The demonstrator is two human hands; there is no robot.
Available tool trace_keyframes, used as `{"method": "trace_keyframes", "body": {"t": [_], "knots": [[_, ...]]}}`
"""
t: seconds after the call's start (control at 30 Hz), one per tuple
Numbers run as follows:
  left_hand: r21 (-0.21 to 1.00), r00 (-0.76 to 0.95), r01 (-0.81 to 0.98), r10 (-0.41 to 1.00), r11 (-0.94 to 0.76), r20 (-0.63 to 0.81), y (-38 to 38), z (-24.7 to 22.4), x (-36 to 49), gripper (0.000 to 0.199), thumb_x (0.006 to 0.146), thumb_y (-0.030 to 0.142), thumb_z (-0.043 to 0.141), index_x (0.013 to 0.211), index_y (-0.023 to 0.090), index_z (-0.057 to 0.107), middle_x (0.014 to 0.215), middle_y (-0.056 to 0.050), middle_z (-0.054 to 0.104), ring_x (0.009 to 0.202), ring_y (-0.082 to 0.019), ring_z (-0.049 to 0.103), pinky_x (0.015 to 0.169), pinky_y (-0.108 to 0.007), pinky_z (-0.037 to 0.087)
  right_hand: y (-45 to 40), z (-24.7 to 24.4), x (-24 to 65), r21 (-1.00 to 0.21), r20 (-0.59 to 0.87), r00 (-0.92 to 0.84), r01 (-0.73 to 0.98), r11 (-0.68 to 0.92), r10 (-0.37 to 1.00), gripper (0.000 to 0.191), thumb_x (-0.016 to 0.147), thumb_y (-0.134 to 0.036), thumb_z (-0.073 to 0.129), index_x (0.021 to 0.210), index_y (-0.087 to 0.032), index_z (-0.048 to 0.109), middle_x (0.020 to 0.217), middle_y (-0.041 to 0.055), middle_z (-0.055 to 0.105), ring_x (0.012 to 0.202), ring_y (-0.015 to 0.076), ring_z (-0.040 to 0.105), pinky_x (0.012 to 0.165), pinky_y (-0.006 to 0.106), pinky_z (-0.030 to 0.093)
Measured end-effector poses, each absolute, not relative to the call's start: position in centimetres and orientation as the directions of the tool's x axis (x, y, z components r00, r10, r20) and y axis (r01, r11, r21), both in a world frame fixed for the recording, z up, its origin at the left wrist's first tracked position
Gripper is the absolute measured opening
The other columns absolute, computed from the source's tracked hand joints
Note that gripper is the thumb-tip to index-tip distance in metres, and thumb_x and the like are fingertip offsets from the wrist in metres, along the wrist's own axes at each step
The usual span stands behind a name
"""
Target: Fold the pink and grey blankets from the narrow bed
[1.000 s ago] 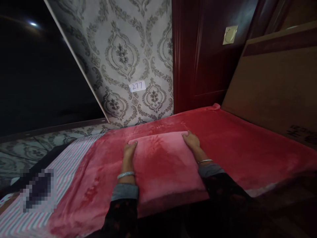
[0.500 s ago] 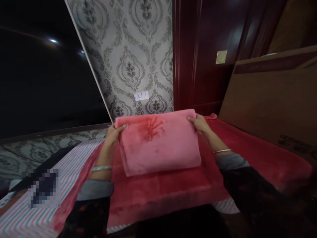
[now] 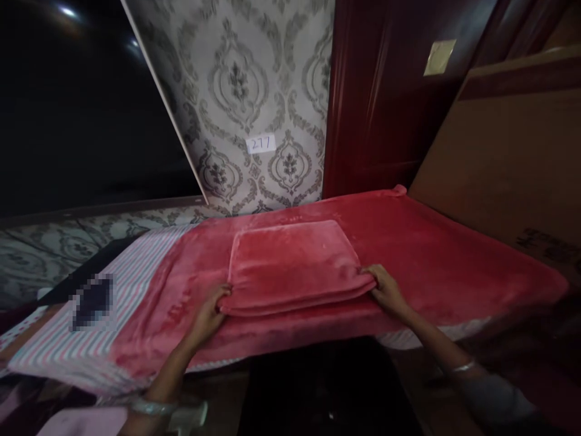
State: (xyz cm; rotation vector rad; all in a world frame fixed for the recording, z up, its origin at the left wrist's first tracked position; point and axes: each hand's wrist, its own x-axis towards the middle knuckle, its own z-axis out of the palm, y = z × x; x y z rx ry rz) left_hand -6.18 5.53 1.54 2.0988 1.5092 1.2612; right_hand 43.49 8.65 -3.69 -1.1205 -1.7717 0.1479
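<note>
A folded pinkish-red plush cloth point(image 3: 290, 260) lies on a larger red plush blanket point(image 3: 436, 260) that covers the surface. My left hand point(image 3: 211, 312) grips the near left corner of the folded cloth, fingers closed on its edge. At the near right corner, my right hand point(image 3: 385, 290) pinches the cloth between thumb and fingers. The near edge shows stacked layers; the far edge rests flat.
Striped fabric point(image 3: 131, 272) shows at the left with a dark pixelated item point(image 3: 92, 303) on it. Behind are a large black screen point(image 3: 86, 115) and patterned wall with a "277" label point(image 3: 261, 143). A cardboard box point(image 3: 508, 163) stands at the right.
The folded cloth has come down from a raised, tilted position to lie on the blanket. Both hands have moved toward me to its near corners. The camera view has shifted.
</note>
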Motion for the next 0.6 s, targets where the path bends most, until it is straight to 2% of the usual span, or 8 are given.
{"method": "trace_keyframes", "body": {"t": [0.07,0.17,0.27,0.3,0.37,0.47,0.5,0.6], "knots": [[0.638,0.109,0.651,0.882,-0.411,0.458,4.3,0.5,-6.6,0.027,0.082,0.040,0.055,0.097,0.022,0.067,0.120,-0.010,0.073,0.116,-0.025,0.066,0.107,-0.043,0.050,7.5,-5.0,44.3,-0.574,0.628,-0.083,0.622,0.533,0.774,0.027,0.078,-0.030,0.048,0.094,-0.023,0.069,0.098,0.0095,0.073,0.097,0.0262,0.067,0.089,0.043,0.055],[0.615,0.053,0.721,0.910,-0.320,0.411,4.0,2.0,-8.0,0.025,0.086,0.032,0.045,0.091,0.023,0.069,0.111,-0.006,0.077,0.108,-0.023,0.070,0.102,-0.041,0.054,7.4,-4.0,46.0,-0.625,0.559,0.013,0.663,0.412,0.829,0.029,0.079,-0.028,0.044,0.089,-0.024,0.071,0.093,0.0079,0.074,0.093,0.0255,0.069,0.088,0.043,0.055],[0.535,-0.042,0.823,0.920,-0.189,0.389,6.2,4.8,-7.9,0.036,0.088,0.026,0.040,0.104,0.022,0.072,0.110,-0.005,0.078,0.101,-0.023,0.073,0.092,-0.042,0.060,8.9,-0.7,45.5,-0.630,0.534,0.131,0.721,0.289,0.836,0.039,0.088,-0.033,0.040,0.105,-0.021,0.073,0.104,0.0109,0.075,0.097,0.0269,0.070,0.090,0.045,0.056],[0.496,-0.019,0.849,0.926,-0.185,0.377,7.5,5.8,-6.9,0.041,0.090,0.028,0.039,0.114,0.020,0.071,0.116,-0.006,0.077,0.105,-0.024,0.072,0.094,-0.044,0.059,9.8,0.6,44.4,-0.610,0.542,0.110,0.734,0.299,0.833,0.044,0.091,-0.036,0.039,0.116,-0.019,0.072,0.116,0.0133,0.073,0.107,0.0282,0.068,0.096,0.046,0.054],[0.473,0.048,0.848,0.923,-0.240,0.382,10.8,7.4,-3.8,0.045,0.093,0.035,0.044,0.127,0.019,0.067,0.131,-0.007,0.072,0.122,-0.023,0.066,0.108,-0.042,0.052,12.3,3.4,40.9,-0.552,0.546,-0.011,0.748,0.369,0.838,0.052,0.096,-0.039,0.040,0.135,-0.015,0.064,0.137,0.0142,0.064,0.127,0.0286,0.059,0.110,0.047,0.046],[0.332,0.243,0.882,0.927,-0.334,0.286,16.2,9.6,2.5,0.054,0.096,0.035,0.047,0.144,0.011,0.055,0.154,-0.013,0.052,0.146,-0.024,0.045,0.123,-0.040,0.033,16.6,7.1,34.6,-0.442,0.463,-0.184,0.800,0.405,0.867,0.058,0.098,-0.036,0.040,0.149,-0.012,0.051,0.151,0.0139,0.052,0.141,0.0280,0.047,0.119,0.047,0.037],[0.268,0.300,0.896,0.928,-0.354,0.222,17.9,10.2,4.4,0.056,0.097,0.036,0.046,0.148,0.011,0.051,0.158,-0.013,0.047,0.149,-0.024,0.039,0.124,-0.040,0.030,17.9,8.2,32.7,-0.401,0.412,-0.219,0.828,0.392,0.885,0.059,0.099,-0.035,0.039,0.152,-0.011,0.048,0.153,0.0145,0.050,0.143,0.0280,0.044,0.120,0.047,0.035],[0.140,0.271,0.949,0.958,-0.283,0.097,21.4,11.1,7.8,0.057,0.100,0.041,0.046,0.152,0.016,0.046,0.162,-0.014,0.041,0.151,-0.027,0.036,0.123,-0.044,0.031,20.8,9.9,28.9,-0.309,0.288,-0.179,0.912,0.268,0.941,0.060,0.103,-0.037,0.038,0.158,-0.013,0.039,0.160,0.0149,0.039,0.148,0.0299,0.036,0.121,0.050,0.032]]}}
